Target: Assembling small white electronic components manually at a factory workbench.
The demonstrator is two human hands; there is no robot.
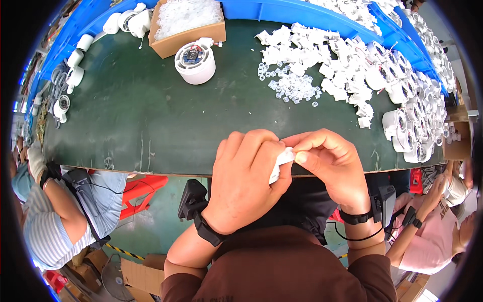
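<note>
Pinching a small white plastic part [283, 160] between both hands' fingers [307, 157] — mostly hidden.

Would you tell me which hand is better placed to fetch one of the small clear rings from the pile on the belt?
Probably the right hand: the ring pile lies ahead on its side, and only its fingertips pinch the white part, which the left hand wraps.
</note>
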